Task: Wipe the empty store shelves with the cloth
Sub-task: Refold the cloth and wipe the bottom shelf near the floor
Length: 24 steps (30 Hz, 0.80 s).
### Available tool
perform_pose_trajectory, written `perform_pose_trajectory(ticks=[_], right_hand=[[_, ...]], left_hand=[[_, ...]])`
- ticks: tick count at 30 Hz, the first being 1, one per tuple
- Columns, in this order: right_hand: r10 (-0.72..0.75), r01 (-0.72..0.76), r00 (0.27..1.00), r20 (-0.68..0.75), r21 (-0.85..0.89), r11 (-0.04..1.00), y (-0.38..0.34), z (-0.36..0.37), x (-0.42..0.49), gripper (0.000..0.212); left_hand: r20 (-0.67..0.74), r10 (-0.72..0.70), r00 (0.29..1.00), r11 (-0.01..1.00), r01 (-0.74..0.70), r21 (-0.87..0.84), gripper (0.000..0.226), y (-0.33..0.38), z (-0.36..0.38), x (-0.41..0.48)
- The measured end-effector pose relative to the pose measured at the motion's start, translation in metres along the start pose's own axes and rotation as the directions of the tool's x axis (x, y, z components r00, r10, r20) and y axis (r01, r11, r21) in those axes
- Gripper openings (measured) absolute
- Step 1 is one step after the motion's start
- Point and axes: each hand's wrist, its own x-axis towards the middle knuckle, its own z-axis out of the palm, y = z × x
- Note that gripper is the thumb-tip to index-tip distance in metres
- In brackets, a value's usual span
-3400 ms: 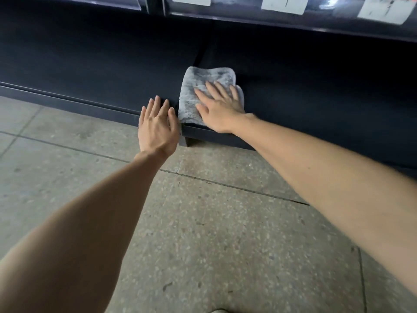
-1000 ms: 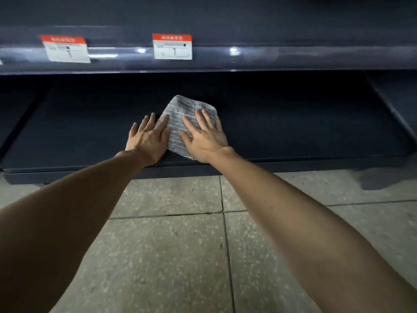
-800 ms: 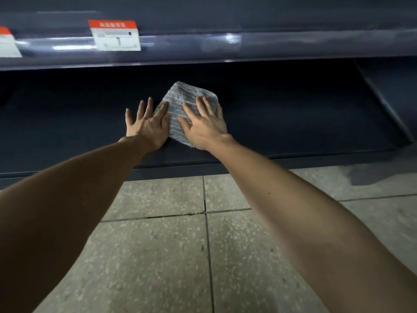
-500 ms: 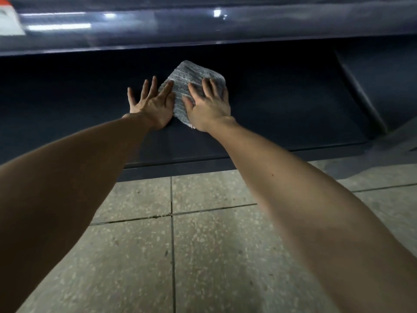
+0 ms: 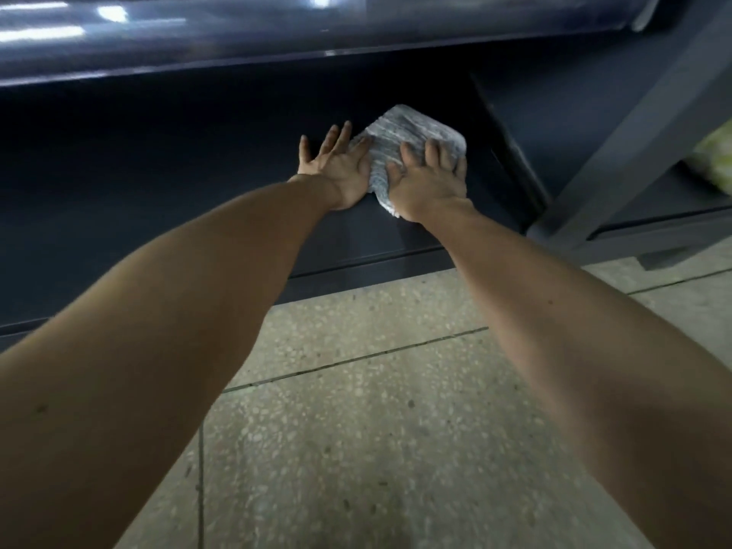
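A folded grey cloth [image 5: 408,130] lies flat on the dark bottom shelf [image 5: 158,192], toward its right end. My right hand [image 5: 429,180] presses down on the cloth's near right part, fingers spread. My left hand [image 5: 336,166] lies flat on the shelf just left of it, fingers apart, with the fingertips touching the cloth's left edge. The near part of the cloth is hidden under my right palm.
A dark upright post [image 5: 618,152] and side panel close the shelf on the right. Behind the post sits something pale yellow-green [image 5: 713,160] on the neighbouring shelf. The upper shelf's glossy front rail [image 5: 277,37] overhangs. Speckled stone floor tiles [image 5: 376,410] lie below.
Both hands and the cloth have slid to the right along the bottom shelf, reaching close to its right end. The price labels on the upper rail have passed out of view.
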Motion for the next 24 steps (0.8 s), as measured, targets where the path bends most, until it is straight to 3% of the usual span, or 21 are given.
perform_pose_trajectory(ticks=[6,15,21,24], right_hand=[[0.036,-0.035,0.999,-0.026,0.028,0.999,0.038,0.003,-0.035,0.059],[0.054,-0.053,0.998,-0.035,0.031,0.998,0.034,0.008,-0.108,0.057],[-0.085,0.086,0.994,-0.067,0.019,0.996,-0.012,0.016,-0.148,0.055],[-0.160,0.160,0.986,-0.050,0.003,0.987,-0.027,0.019,-0.145,0.054]], left_hand=[[0.014,0.144,0.989,0.989,-0.144,-0.031,0.053,0.034,0.008,-0.023],[-0.008,0.241,0.971,0.970,-0.240,0.020,0.053,0.032,0.024,-0.092],[-0.075,0.284,0.956,0.958,-0.278,0.074,0.055,-0.029,0.023,-0.146],[-0.136,0.220,0.966,0.974,-0.224,-0.021,0.054,-0.052,0.024,-0.157]])
